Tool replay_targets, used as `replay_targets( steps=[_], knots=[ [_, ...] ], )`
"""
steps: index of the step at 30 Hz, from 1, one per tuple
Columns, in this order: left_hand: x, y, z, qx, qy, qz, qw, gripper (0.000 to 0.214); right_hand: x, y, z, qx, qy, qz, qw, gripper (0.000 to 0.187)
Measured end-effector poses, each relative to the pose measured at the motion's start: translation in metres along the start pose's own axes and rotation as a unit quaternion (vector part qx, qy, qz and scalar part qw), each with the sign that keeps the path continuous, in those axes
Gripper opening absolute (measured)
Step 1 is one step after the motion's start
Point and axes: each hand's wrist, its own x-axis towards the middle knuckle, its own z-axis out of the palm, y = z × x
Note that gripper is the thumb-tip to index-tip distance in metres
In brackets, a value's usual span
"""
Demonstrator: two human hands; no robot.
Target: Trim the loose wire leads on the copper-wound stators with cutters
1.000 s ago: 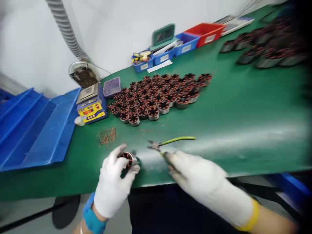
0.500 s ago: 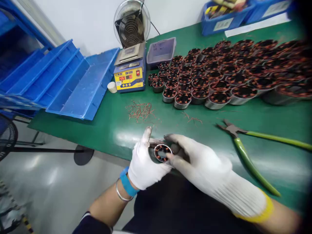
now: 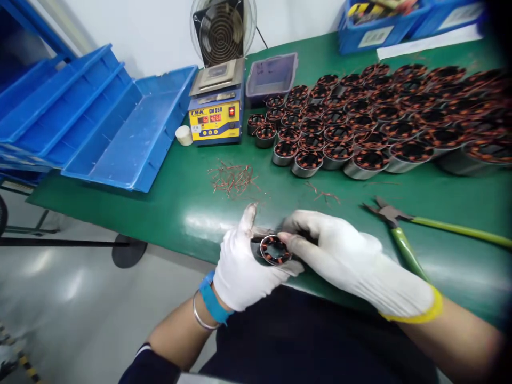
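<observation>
Wound stator: at the near edge of the counter, held in both gloved hands. Left hand: fingers curled round it. Right hand: fingers pinching its rim. Cutters: just right. Wire scraps: behind, bare green between.

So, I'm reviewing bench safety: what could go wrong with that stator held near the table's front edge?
1. The stator, pinched between the left hand and right hand, sits near the table edge; a slipped grip could drop it to the floor.
2. The cutters lie close beside the right forearm; a sweep might knock them off.
3. Copper wire scraps could get swept into the stator.
</observation>
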Motion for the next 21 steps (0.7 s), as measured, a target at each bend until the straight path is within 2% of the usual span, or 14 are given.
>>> replay_targets(
  steps=[3, 5, 7, 9, 12, 14, 17, 21],
  knots=[
    [0.000, -0.001, -0.002, -0.011, 0.020, 0.030, 0.999, 0.121, 0.005, 0.008, -0.005, -0.103, 0.047, 0.061, 0.992, 0.022],
    [0.000, -0.001, -0.004, -0.020, 0.020, 0.044, 0.999, 0.118, 0.005, 0.013, -0.007, -0.121, 0.078, 0.069, 0.987, 0.027],
    [-0.001, -0.001, -0.004, -0.023, 0.022, 0.043, 0.999, 0.117, 0.004, 0.011, -0.007, -0.066, 0.065, 0.042, 0.995, 0.029],
    [0.000, -0.001, -0.004, -0.024, 0.016, 0.034, 0.999, 0.115, 0.004, 0.004, -0.007, -0.014, 0.023, 0.024, 0.999, 0.027],
    [0.000, 0.000, -0.005, -0.029, 0.010, 0.017, 0.999, 0.115, 0.005, -0.008, -0.005, -0.012, -0.034, 0.028, 0.999, 0.020],
    [0.001, 0.000, -0.004, -0.030, 0.008, 0.022, 0.999, 0.115, 0.004, -0.007, -0.005, -0.054, -0.018, 0.025, 0.998, 0.021],
    [0.002, 0.000, -0.004, -0.024, 0.021, 0.050, 0.998, 0.111, 0.001, 0.004, -0.003, -0.136, 0.045, -0.005, 0.990, 0.023],
    [0.004, 0.000, -0.006, -0.028, 0.018, 0.051, 0.998, 0.108, 0.001, 0.006, -0.001, -0.091, 0.055, -0.076, 0.991, 0.030]
  ],
)
